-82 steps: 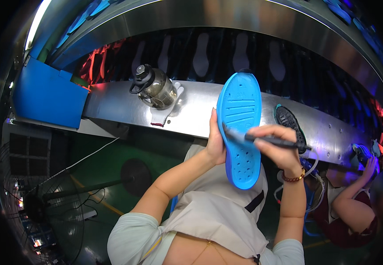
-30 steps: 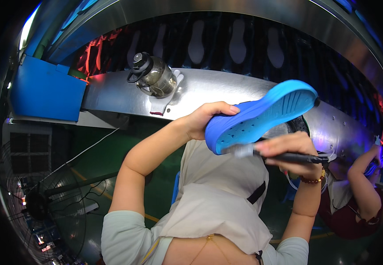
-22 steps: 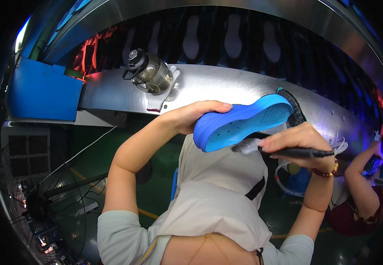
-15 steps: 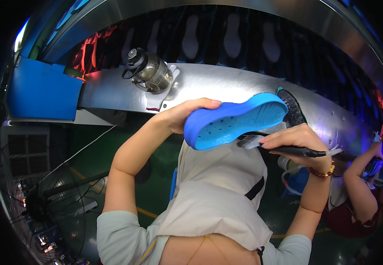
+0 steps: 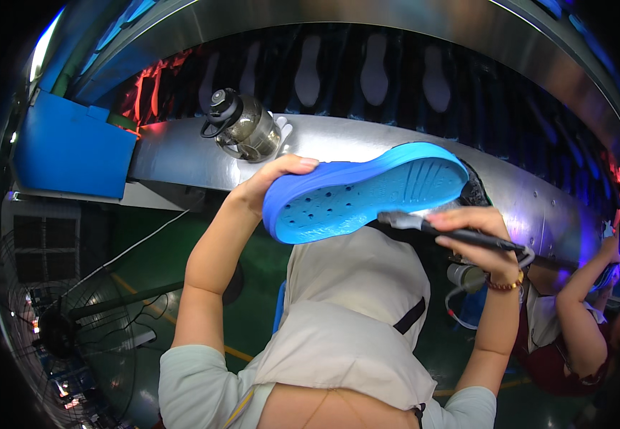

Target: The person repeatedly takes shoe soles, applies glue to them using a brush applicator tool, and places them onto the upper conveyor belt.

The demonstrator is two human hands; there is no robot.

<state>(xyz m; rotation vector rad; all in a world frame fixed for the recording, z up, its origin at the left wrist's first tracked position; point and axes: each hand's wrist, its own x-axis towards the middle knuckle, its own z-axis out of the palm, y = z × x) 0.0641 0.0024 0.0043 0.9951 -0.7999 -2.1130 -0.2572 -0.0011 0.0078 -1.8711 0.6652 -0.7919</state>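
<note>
Watching this over the feed from my end, so going left to right: there's a fan (image 5: 60,332) at the far left, a blue box (image 5: 74,150) up behind it, then a bottle (image 5: 253,132) standing on the metal table (image 5: 174,154) with a pale glove (image 5: 283,134) poking out beside it. Next up is my left hand (image 5: 261,183), fingers clamped on the rounded, holed end of the blue sole (image 5: 374,187); the thumb lies along the outer wall, and I can't see the rest behind it. The sole is up in the air, tilted, hollow side facing me, over the lap and the near edge of the table. The brush (image 5: 403,220) has its bristles at the sole's near rim around the middle, though I can't tell if they're actually touching. Progress-wise I'd call it partway: the holed end has a wet shine, especially along the near rim, so that part looks covered. The ridged end looks less glossy to me, so I'd guess it's what's left, but the lighting makes that shaky. A black piece (image 5: 476,189) peeks out past the ridged end, on the table. My right hand (image 5: 483,223) has its fingers closed round the brush's dark handle. Far right, a co-worker's arm (image 5: 581,307) reaches toward the table.
</note>
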